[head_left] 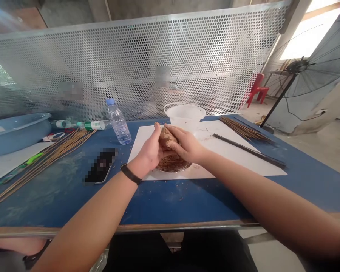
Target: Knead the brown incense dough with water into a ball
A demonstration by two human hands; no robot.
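Both my hands meet over a shallow dish of brown crumbly material [171, 163] that sits on a white sheet [238, 155]. My left hand [151, 149] and my right hand [187, 145] are cupped together around a lump of brown dough-like material [166, 136], pressing it between the palms. A black band is on my left wrist. A clear empty plastic bowl [184, 112] stands just behind my hands.
The blue table [170, 200] also holds a water bottle [118, 121], a phone [100, 166], thin bamboo sticks [48, 155] at left, dark sticks [249, 150] at right, and a blue basin [15, 130]. A perforated metal screen [136, 64] backs the table; a fan [314, 64] stands right.
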